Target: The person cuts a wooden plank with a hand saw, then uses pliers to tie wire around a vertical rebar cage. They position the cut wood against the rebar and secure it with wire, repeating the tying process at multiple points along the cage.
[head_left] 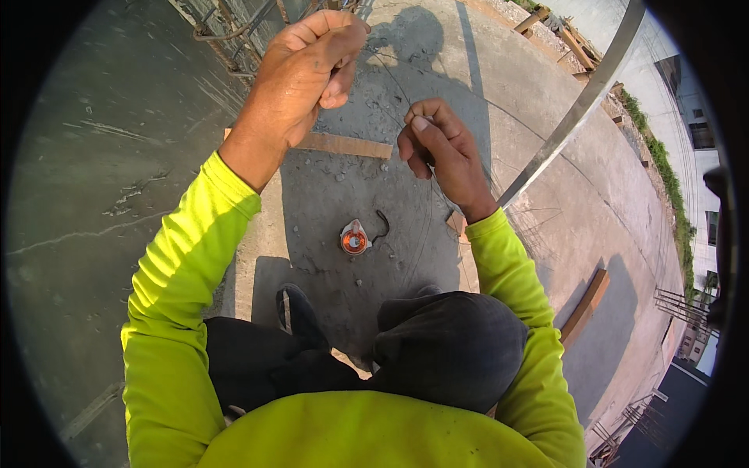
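Note:
My left hand (312, 70) is raised beside the rusty steel bars (226, 39) at the upper left, its fingers closed in a pinch. Lower and to the right, my right hand (441, 144) also pinches, thumb against forefinger. A thin dark line (394, 78), like wire or string, runs near the fingertips of both hands; whether either holds it I cannot tell. Past my left wrist lies a wooden strip (343, 145). On the concrete between my feet rests a round orange-and-white tape measure (354, 239) with a black wrist cord (382, 225).
A grey concrete face (94, 179) fills the left side. At the right a long metal bar (577, 109) slants upward near my right wrist. A wooden block (585, 308) lies on the ground beyond my right elbow, and a small wood piece (457, 226) sits below that wrist.

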The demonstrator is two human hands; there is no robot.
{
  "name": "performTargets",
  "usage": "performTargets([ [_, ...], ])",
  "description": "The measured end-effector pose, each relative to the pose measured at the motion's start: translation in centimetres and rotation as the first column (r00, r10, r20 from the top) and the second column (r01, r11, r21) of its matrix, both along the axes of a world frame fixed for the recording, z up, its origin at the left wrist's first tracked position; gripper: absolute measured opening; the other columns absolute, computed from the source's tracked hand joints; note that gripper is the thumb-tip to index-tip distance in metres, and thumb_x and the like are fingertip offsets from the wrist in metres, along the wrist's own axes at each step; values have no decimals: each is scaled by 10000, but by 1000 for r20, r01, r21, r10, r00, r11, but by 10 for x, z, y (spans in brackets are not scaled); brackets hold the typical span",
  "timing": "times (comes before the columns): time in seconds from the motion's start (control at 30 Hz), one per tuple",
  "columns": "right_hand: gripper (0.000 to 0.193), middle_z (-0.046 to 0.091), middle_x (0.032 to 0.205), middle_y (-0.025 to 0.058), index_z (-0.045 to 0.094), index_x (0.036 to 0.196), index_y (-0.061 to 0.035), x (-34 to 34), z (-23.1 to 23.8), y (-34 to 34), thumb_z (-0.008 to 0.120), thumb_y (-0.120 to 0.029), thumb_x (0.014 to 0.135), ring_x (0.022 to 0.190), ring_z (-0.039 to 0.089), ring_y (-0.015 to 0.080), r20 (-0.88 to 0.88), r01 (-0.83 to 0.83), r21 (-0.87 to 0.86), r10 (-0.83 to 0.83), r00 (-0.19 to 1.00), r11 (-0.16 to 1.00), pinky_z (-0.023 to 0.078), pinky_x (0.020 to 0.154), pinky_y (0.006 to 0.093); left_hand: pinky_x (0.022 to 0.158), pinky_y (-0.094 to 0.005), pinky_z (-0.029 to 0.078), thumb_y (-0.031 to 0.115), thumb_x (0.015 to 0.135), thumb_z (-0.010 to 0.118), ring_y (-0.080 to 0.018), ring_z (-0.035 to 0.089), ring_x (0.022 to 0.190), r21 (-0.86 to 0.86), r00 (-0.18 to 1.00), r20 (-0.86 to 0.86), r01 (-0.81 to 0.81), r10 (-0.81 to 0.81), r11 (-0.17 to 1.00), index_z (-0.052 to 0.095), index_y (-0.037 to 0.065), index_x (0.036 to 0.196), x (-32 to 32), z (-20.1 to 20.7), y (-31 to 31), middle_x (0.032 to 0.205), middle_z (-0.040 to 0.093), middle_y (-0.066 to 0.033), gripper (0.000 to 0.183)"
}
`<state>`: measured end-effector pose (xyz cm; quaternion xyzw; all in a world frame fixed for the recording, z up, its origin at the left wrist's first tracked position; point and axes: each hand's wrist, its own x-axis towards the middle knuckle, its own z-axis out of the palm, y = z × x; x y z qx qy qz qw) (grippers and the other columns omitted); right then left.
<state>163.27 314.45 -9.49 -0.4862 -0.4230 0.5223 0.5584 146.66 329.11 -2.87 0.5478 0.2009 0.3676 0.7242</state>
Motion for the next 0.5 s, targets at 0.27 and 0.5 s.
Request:
performTargets([
  [0.27, 180, 613, 775, 16, 697, 1090, -31, 23, -39, -47, 571, -136, 1015, 656, 525, 99, 374, 80, -47, -56, 926, 996, 439, 609, 279, 477, -279, 412, 158, 908, 686, -95, 507, 509, 472, 773, -465, -195, 431, 860, 718, 40, 1016, -71, -1, 74, 715, 631, -19, 163],
  [0.5, 123, 687, 874, 141, 697, 1022, -4, 14, -26, -55, 627, -45, 930, 673, 631, 263, 751, -80, 174, -80, 655, 981, 487, 618, 359, 742, -329, 543, 248, 929, 657, -238, 709, 913, 905, 799, -421, 335, 430, 263, 691, 46, 1213, -44, -33, -4, 1082, 693, -124, 351],
])
